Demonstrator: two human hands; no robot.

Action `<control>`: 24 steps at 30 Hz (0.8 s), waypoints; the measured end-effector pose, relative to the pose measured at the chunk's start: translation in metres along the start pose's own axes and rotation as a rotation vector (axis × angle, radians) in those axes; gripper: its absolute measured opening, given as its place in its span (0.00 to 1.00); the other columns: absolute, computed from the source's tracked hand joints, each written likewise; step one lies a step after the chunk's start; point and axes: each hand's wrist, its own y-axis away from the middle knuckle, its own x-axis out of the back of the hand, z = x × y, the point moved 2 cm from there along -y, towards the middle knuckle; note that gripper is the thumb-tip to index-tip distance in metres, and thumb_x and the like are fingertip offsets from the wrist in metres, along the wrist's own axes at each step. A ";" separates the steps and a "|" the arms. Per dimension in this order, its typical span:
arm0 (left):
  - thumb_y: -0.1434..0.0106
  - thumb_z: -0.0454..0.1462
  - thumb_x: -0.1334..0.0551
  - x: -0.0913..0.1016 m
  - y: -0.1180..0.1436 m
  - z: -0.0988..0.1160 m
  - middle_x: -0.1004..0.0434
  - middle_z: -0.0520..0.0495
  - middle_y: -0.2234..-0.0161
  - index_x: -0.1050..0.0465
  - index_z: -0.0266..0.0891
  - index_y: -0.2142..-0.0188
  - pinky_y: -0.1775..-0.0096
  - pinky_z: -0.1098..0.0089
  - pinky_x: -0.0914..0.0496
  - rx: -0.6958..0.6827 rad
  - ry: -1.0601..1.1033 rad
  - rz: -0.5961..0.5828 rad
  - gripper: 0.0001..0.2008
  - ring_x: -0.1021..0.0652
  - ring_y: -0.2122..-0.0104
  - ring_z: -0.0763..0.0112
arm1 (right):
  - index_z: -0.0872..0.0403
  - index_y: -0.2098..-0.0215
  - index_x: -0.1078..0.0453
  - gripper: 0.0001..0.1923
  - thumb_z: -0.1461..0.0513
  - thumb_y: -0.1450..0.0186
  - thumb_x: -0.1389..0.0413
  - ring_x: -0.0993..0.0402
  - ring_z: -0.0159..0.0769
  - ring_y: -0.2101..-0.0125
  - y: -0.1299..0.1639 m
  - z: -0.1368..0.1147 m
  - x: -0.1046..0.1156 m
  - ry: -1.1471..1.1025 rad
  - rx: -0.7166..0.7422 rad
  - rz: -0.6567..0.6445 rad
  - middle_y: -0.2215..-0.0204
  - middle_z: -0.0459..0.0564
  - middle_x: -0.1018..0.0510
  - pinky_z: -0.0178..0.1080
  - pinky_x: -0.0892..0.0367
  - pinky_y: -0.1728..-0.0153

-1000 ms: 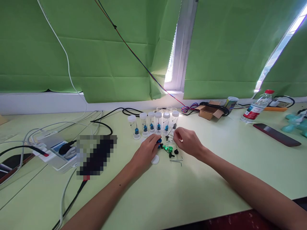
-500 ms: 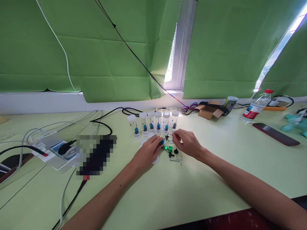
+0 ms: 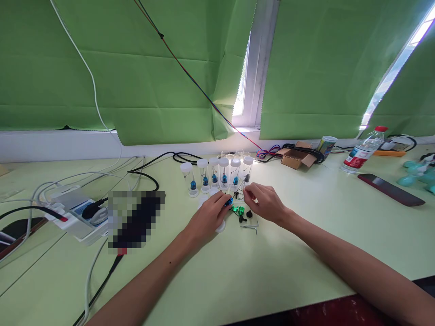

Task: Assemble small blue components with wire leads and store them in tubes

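Note:
My left hand [image 3: 212, 210] is closed around a small blue part [image 3: 229, 202], most of it covered by the fingers. A thin dark rod [image 3: 239, 188] slants up and right from that part. To its right my right hand [image 3: 265, 201] has its fingertips pinched together close to the rod; what is in them, if anything, is too small to make out. Below and between both hands lie green parts [image 3: 240, 210], black knob-like pieces [image 3: 249, 213] and L-shaped hex keys [image 3: 251, 227]. White round caps [image 3: 220, 227] show partly from under my left hand.
Several clear tubes with white lids [image 3: 224, 174], most with blue parts inside, stand behind my hands. A power strip [image 3: 79, 217] with cables lies left. Farther right are a cardboard box [image 3: 296, 159], a can [image 3: 326, 147], a bottle [image 3: 363, 151] and a dark flat object [image 3: 390, 190].
Both hands stay almost where they were, with only a very slight shift of my right hand. Nothing on the table has visibly moved.

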 end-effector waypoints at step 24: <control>0.30 0.35 0.49 -0.001 0.001 0.001 0.28 0.45 0.59 0.31 0.42 0.52 0.61 0.68 0.31 -0.032 -0.033 -0.006 0.11 0.26 0.62 0.68 | 0.54 0.70 0.38 0.09 0.68 0.32 0.51 0.38 0.27 0.81 0.001 -0.001 -0.002 0.018 0.012 -0.033 0.81 0.42 0.32 0.32 0.44 0.78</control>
